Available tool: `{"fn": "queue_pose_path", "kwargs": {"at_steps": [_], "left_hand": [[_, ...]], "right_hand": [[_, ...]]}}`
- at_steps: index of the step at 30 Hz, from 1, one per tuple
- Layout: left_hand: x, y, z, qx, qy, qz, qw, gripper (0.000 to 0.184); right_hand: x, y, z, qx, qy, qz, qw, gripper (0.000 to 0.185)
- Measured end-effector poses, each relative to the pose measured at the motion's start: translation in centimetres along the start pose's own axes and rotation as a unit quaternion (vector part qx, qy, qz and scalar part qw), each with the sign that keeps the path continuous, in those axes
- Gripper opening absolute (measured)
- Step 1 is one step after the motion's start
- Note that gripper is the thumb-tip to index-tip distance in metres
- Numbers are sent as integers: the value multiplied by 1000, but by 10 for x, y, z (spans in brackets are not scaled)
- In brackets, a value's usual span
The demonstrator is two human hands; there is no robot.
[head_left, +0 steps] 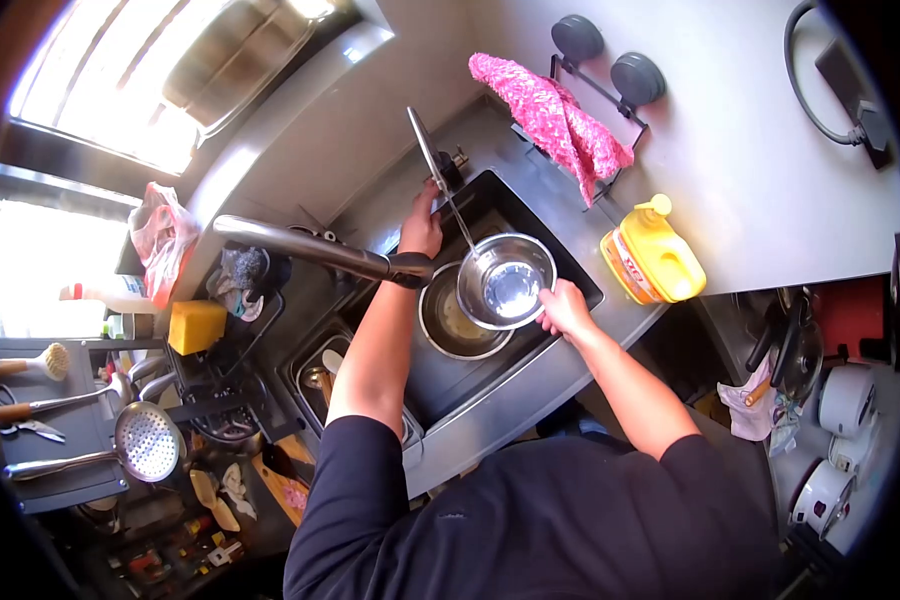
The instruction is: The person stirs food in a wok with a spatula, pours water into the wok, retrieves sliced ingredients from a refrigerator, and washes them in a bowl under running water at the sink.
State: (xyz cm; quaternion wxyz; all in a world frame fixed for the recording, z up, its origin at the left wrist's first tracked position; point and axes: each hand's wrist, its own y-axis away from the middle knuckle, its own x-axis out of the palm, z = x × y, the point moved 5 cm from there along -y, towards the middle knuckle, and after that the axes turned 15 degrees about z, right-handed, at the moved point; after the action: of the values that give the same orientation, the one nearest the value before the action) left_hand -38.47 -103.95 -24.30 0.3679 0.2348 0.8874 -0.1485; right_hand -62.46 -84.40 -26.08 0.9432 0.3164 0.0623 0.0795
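My right hand (567,310) grips the rim of a shiny metal bowl (530,255), thumb over the edge. The bowl is held tilted over the sink (440,385), above a larger metal pot (438,325) that it partly covers. A slim metal tap (425,143) rises behind the sink, and a thin stream, apparently water, runs down from it into the bowl. My left hand (422,230) reaches to the base of this tap, fingers closed around its handle area; the fingertips are partly hidden. A thick faucet spout (320,250) crosses in front of my left wrist.
Right of the sink stands a yellow detergent bottle (660,258). A pink cloth (555,120) hangs on a black rack behind it. On the left are a yellow sponge (196,327), a plastic bag (163,240) and a hanging skimmer (148,441). A utensil container (325,370) stands beside my left forearm.
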Motion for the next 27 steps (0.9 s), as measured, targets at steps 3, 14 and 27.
{"fn": "queue_pose_path", "kwargs": {"at_steps": [3, 14, 27], "left_hand": [[37, 33, 26, -72, 128, -6, 989, 49], [57, 186, 76, -365, 318, 117, 867, 29], [115, 179, 9, -231, 538, -29, 810, 36]], "right_hand": [[-1, -21, -3, 2, 29, 10, 1000, 32], [24, -51, -6, 37, 19, 196, 980, 27], [67, 9, -40, -45, -67, -28, 996, 56]]}}
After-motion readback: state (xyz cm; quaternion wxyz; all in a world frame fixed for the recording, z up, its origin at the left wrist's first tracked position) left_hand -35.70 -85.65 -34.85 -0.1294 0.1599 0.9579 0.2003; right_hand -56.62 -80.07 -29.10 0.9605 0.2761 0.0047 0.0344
